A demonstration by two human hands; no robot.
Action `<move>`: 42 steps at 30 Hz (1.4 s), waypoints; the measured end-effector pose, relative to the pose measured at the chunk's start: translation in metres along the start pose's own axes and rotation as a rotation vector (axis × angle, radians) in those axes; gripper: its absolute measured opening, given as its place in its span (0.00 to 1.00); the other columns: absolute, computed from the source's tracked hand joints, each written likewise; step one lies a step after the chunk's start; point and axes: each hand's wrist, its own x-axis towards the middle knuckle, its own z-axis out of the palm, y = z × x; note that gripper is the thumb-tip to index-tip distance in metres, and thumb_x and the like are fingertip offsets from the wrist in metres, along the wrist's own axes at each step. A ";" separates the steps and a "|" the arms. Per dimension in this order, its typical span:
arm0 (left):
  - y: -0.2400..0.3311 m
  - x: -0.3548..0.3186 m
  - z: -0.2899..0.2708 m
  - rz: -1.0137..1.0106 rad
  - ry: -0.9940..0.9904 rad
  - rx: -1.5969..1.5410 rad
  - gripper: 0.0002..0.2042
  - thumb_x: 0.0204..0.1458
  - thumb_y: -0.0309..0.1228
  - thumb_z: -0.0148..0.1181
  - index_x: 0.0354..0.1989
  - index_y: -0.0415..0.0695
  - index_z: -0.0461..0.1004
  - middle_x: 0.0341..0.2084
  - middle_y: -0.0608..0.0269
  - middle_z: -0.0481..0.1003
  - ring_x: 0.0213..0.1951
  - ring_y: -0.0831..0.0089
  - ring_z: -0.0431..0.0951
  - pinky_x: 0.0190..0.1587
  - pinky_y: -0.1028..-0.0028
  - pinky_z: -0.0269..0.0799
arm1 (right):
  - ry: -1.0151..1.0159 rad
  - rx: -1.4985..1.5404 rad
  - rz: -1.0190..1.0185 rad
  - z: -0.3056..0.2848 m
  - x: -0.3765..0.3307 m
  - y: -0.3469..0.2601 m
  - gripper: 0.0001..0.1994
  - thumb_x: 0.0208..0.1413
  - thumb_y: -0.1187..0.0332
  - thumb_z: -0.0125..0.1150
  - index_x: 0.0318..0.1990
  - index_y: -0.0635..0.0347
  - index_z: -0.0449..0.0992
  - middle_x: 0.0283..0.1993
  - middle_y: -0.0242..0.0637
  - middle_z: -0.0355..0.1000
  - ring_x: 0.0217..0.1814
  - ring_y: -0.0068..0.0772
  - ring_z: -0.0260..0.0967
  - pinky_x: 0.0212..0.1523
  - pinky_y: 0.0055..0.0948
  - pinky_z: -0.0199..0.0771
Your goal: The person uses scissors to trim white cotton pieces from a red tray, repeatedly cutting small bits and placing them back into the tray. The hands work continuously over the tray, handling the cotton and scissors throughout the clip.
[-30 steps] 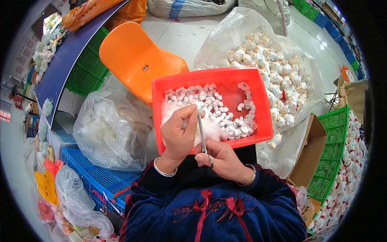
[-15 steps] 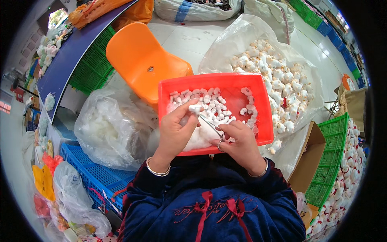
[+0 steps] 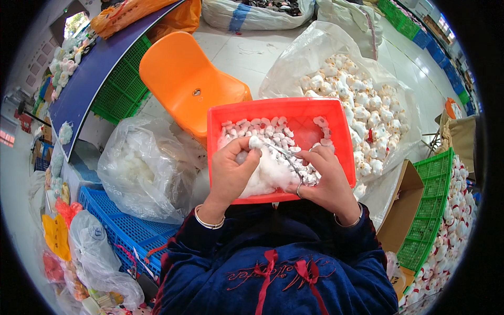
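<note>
Two hands work over the red tray (image 3: 336, 113), which rests on the person's lap. Tray contents: many small white stuffed pieces, plus a loose wad of white stuffing (image 3: 268, 176) at its near edge. Left hand (image 3: 231, 170): fingers closed on a small white piece (image 3: 255, 143) above the stuffing. Right hand (image 3: 325, 181): fingers clamped on thin metal tweezers (image 3: 286, 157), tip pointed at the held piece. Right of tray: clear plastic bag (image 3: 315, 52) open, holding many small white plush toys. Left of tray: clear bag of stuffing (image 3: 139, 170), resting on a blue crate (image 3: 121, 231). Beyond tray: orange chair (image 3: 184, 79). Far right of tray: green crate (image 3: 430, 210).
</note>
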 end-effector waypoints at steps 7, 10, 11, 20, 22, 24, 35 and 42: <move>-0.002 -0.001 -0.001 0.071 0.022 0.018 0.07 0.59 0.21 0.64 0.44 0.34 0.82 0.33 0.72 0.79 0.33 0.88 0.73 0.37 0.84 0.68 | -0.043 -0.111 -0.007 0.006 -0.005 0.005 0.25 0.42 0.58 0.80 0.48 0.57 0.82 0.41 0.37 0.73 0.47 0.41 0.70 0.45 0.40 0.64; -0.004 -0.001 -0.002 0.107 0.022 0.072 0.08 0.59 0.21 0.64 0.45 0.33 0.81 0.34 0.71 0.80 0.35 0.87 0.74 0.38 0.84 0.69 | -0.031 -0.102 -0.027 0.006 -0.006 0.003 0.23 0.43 0.59 0.79 0.47 0.57 0.83 0.39 0.36 0.74 0.45 0.41 0.71 0.43 0.39 0.65; -0.004 -0.001 -0.002 0.114 0.024 0.078 0.08 0.59 0.20 0.63 0.45 0.33 0.81 0.35 0.71 0.80 0.35 0.87 0.74 0.39 0.83 0.70 | -0.036 -0.099 -0.030 0.006 -0.006 0.003 0.22 0.44 0.59 0.79 0.47 0.57 0.83 0.38 0.36 0.74 0.44 0.41 0.71 0.42 0.39 0.65; -0.003 -0.004 0.004 0.239 0.016 0.233 0.08 0.57 0.20 0.62 0.44 0.37 0.82 0.34 0.68 0.81 0.35 0.86 0.76 0.39 0.82 0.71 | -0.198 0.148 0.104 0.005 0.001 -0.013 0.17 0.47 0.64 0.76 0.43 0.63 0.83 0.26 0.41 0.74 0.30 0.44 0.73 0.33 0.42 0.72; 0.000 -0.005 0.004 0.127 -0.070 0.180 0.09 0.57 0.21 0.62 0.45 0.37 0.82 0.34 0.68 0.80 0.36 0.85 0.76 0.39 0.82 0.71 | -0.133 0.169 0.094 0.010 -0.003 -0.010 0.17 0.46 0.67 0.78 0.42 0.63 0.83 0.25 0.39 0.72 0.27 0.41 0.71 0.30 0.38 0.69; 0.004 -0.001 -0.005 -0.007 -0.190 0.177 0.09 0.58 0.21 0.62 0.46 0.36 0.82 0.35 0.68 0.80 0.36 0.83 0.76 0.39 0.81 0.71 | -0.095 0.118 0.071 0.009 -0.005 -0.006 0.17 0.45 0.68 0.79 0.42 0.62 0.83 0.25 0.37 0.72 0.28 0.39 0.70 0.30 0.36 0.67; -0.003 0.002 -0.016 -0.196 -0.211 -0.142 0.11 0.61 0.26 0.62 0.50 0.38 0.82 0.31 0.71 0.79 0.30 0.89 0.71 0.33 0.87 0.64 | -0.204 -0.337 0.016 -0.032 -0.002 -0.007 0.21 0.45 0.61 0.76 0.48 0.53 0.82 0.41 0.35 0.75 0.49 0.42 0.71 0.47 0.40 0.64; -0.001 0.001 -0.016 -0.141 -0.200 -0.134 0.11 0.60 0.22 0.60 0.49 0.39 0.83 0.32 0.74 0.78 0.29 0.91 0.69 0.32 0.88 0.62 | -0.185 -0.244 0.026 -0.034 0.003 -0.003 0.24 0.45 0.59 0.76 0.50 0.55 0.81 0.43 0.38 0.74 0.54 0.45 0.69 0.52 0.42 0.65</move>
